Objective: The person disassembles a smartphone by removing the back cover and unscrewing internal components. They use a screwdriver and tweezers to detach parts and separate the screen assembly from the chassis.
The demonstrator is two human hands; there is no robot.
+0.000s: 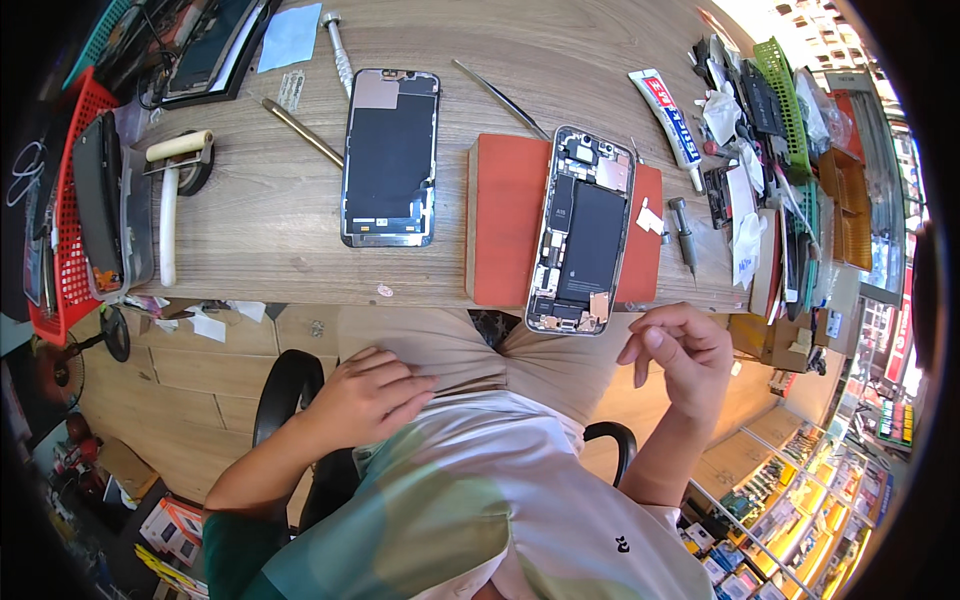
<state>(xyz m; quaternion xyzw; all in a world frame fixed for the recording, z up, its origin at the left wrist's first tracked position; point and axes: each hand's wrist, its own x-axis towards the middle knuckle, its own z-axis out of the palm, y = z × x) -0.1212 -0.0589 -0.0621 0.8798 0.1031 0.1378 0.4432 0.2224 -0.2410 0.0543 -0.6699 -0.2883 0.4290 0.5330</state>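
My left hand (375, 398) lies on my thigh, fingers loosely stretched, holding nothing. My right hand (688, 362) hovers by the table's front edge with half-bent fingers apart and nothing visible in them. Nearest to it is an opened phone body (592, 240), its battery and boards showing. The phone leans across a red-brown block (505, 220), its lower end jutting past the table edge. Left of the block lies a detached phone screen (392, 160), inner side up. Tweezers (505, 100) reach toward the phone's top. Small white pieces (650, 217) sit on the block's right side.
Right: a glue tube (668, 125), a small grey screwdriver (683, 240), a green basket (785, 100) among piled parts. Left: a roller (172, 200), a metal pen-like tool (300, 130), a silver screwdriver (338, 55), a red basket (75, 250). A chair armrest (285, 395) stands beside me.
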